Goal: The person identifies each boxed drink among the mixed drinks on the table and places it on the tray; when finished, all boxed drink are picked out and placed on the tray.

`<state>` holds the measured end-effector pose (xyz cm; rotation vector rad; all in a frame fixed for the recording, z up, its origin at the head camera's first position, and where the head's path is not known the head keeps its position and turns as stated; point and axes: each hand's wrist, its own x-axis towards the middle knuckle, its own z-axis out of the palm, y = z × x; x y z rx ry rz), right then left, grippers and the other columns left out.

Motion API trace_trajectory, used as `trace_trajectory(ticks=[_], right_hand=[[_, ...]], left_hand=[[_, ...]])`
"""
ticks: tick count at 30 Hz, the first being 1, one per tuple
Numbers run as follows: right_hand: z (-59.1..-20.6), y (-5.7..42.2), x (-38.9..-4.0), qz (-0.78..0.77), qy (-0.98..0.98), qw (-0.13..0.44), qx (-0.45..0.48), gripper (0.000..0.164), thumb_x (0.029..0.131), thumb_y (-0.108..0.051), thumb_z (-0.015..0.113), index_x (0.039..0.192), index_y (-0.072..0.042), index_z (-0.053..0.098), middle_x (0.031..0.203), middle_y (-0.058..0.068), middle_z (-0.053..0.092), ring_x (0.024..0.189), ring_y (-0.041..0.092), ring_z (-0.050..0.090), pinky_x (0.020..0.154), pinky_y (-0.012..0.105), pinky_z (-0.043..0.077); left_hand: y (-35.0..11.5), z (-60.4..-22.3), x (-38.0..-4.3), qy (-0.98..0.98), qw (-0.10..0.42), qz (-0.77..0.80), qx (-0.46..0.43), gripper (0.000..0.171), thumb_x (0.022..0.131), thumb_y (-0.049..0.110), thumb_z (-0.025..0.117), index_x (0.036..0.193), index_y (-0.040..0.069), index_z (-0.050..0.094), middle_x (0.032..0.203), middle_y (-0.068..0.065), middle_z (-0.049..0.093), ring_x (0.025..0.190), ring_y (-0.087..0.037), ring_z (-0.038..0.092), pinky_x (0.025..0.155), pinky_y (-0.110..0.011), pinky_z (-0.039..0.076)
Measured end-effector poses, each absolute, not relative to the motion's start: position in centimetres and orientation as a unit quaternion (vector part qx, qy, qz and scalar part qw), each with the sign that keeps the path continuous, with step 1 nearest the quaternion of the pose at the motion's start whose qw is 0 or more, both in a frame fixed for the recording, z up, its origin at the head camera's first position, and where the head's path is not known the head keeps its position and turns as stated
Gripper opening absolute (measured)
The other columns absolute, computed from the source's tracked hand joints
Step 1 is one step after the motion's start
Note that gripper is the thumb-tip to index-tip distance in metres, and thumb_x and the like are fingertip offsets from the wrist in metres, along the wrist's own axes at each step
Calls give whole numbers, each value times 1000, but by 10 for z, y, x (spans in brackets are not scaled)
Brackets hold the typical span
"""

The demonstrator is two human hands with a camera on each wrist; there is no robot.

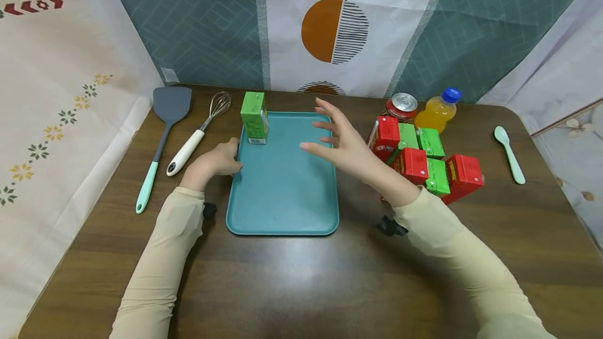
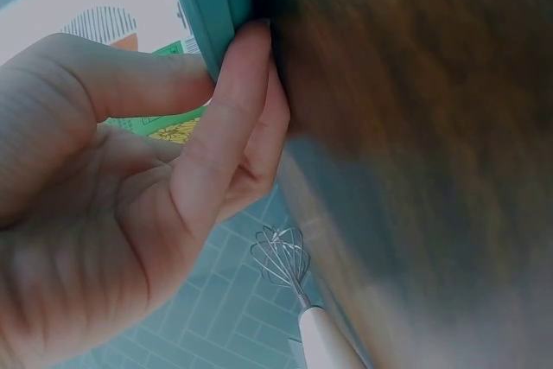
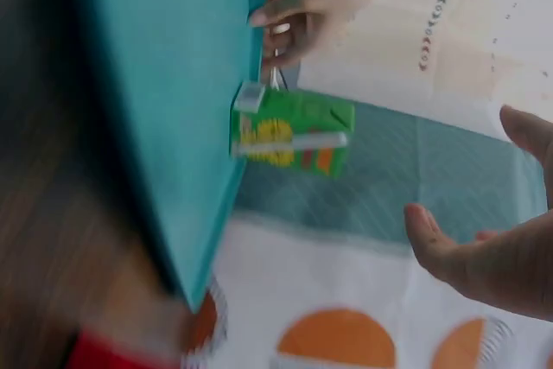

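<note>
A teal rectangular tray [image 1: 282, 187] lies on the brown table. One green juice box [image 1: 255, 119] stands upright in its back left corner, with a straw on its side in the right wrist view. My left hand [image 1: 218, 160] pinches the tray's left rim; in the left wrist view the thumb is over the rim and the curled fingers [image 2: 229, 118] are beneath. My right hand [image 1: 341, 143] hovers over the tray's right side with spread fingers and holds nothing.
Right of the tray stand several red and green juice boxes [image 1: 411, 164], a soda can [image 1: 401, 107] and an orange juice bottle [image 1: 437, 111]. A mint spoon [image 1: 510, 155] lies at the far right. Left of the tray lie a whisk [image 1: 198, 135] and a grey spatula [image 1: 165, 135].
</note>
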<state>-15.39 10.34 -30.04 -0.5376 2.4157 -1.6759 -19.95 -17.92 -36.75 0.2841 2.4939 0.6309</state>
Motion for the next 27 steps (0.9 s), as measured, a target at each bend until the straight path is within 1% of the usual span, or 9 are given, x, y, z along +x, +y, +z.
trace_trajectory(ticks=[3, 5, 8, 11, 15, 18, 20, 22, 27], right_hand=[[-295, 135, -137, -522, 821, 52, -226, 79, 83, -15, 71, 147, -22, 27, 144, 2, 35, 128, 18, 42, 100, 43, 39], [-290, 161, -125, -485, 834, 43, -258, 75, 82, -12, 71, 145, -18, 31, 142, 1, 39, 127, 16, 42, 101, 38, 39], [-278, 200, -106, -435, 854, 48, -281, 74, 81, -7, 72, 144, -20, 35, 141, -3, 41, 127, 12, 41, 100, 24, 38], [-268, 239, -86, -394, 876, 36, -277, 77, 77, 1, 73, 143, -17, 38, 140, -2, 42, 124, 6, 44, 94, 12, 36], [-268, 284, -73, -365, 888, -7, -278, 85, 66, 15, 75, 140, -6, 40, 138, 4, 43, 119, 3, 47, 91, 9, 36], [-278, 310, -74, -355, 895, -30, -268, 91, 60, 19, 77, 140, -2, 39, 139, 3, 43, 120, 1, 45, 90, 7, 35], [-288, 325, -78, -356, 900, -34, -250, 94, 58, 19, 78, 141, -3, 38, 139, -1, 43, 120, -2, 44, 89, 6, 34], [-299, 338, -83, -375, 895, -31, -239, 95, 58, 19, 77, 142, -2, 36, 140, -2, 43, 120, -2, 44, 88, 5, 35], [-325, 365, -93, -535, 804, 38, -256, 91, 67, 30, 61, 145, 4, 22, 143, 4, 41, 125, 5, 43, 92, 11, 39]], left_hand=[[-182, -366, -200, 928, 272, 234, 105, 68, 93, 6, 49, 141, -17, 7, 115, -36, 52, 67, -22, 63, 65, -34, 47], [-183, -366, -200, 927, 270, 238, 109, 67, 92, 6, 50, 140, -17, 9, 116, -36, 51, 67, -22, 63, 66, -34, 48], [-185, -367, -198, 926, 266, 243, 111, 67, 92, 6, 50, 140, -17, 10, 116, -36, 51, 68, -22, 64, 66, -34, 48], [-187, -370, -195, 925, 261, 251, 112, 66, 91, 5, 51, 140, -17, 12, 112, -35, 52, 69, -23, 64, 66, -34, 50], [-190, -371, -194, 923, 262, 261, 111, 64, 91, 3, 50, 139, -17, 13, 111, -35, 52, 70, -24, 65, 66, -34, 51], [-191, -371, -194, 921, 263, 267, 107, 64, 91, 2, 50, 140, -17, 13, 111, -34, 52, 71, -24, 65, 67, -34, 52], [-190, -370, -194, 921, 261, 269, 105, 64, 91, 2, 50, 140, -16, 13, 110, -34, 53, 71, -23, 65, 66, -34, 52], [-189, -369, -194, 921, 258, 271, 107, 63, 91, 2, 50, 139, -16, 14, 110, -34, 53, 70, -23, 65, 66, -34, 52], [-184, -367, -195, 921, 264, 266, 108, 65, 91, 2, 50, 140, -16, 12, 117, -36, 50, 70, -24, 65, 67, -34, 51]])
